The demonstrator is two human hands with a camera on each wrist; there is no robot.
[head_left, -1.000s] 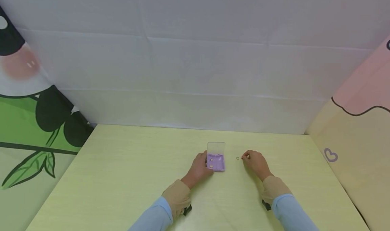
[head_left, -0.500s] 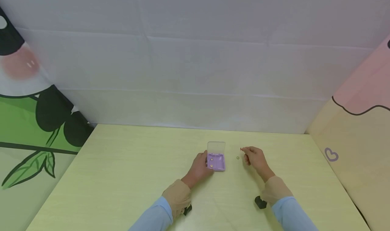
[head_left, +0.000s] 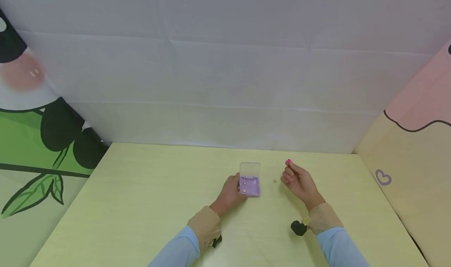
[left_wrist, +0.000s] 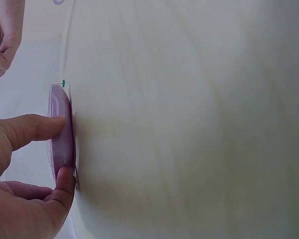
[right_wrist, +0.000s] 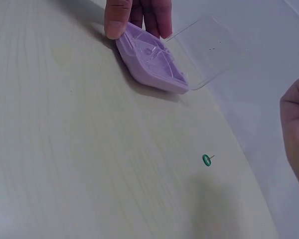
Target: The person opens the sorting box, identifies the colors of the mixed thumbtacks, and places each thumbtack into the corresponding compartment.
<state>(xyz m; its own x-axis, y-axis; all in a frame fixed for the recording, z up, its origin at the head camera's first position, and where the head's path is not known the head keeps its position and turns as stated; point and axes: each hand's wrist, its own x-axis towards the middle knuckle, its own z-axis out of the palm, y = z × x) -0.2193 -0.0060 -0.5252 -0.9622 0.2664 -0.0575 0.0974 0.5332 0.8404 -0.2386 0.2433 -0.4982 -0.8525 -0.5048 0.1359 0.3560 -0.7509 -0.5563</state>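
Note:
My left hand (head_left: 230,197) holds a small purple case (head_left: 252,187) by its left side, thumb and fingers on its edges as in the left wrist view. The case's clear lid (head_left: 249,168) stands open, and two small pale dots show inside at the left. My right hand (head_left: 300,181) is raised right of the case, pinching a tiny bright pink piece (head_left: 289,161) between thumb and finger; its other fingers are curled. On the table between hand and case lies a small green disc with a thin pin (right_wrist: 207,160).
The pale wooden table (head_left: 158,188) meets a white backdrop (head_left: 225,83) behind. Printed panels flank both sides. Black camera pieces (head_left: 298,228) hang at the wrists.
My right hand has risen from beside the green disc, moving away and slightly right, turning so the pink piece shows. The left hand and case have stayed put.

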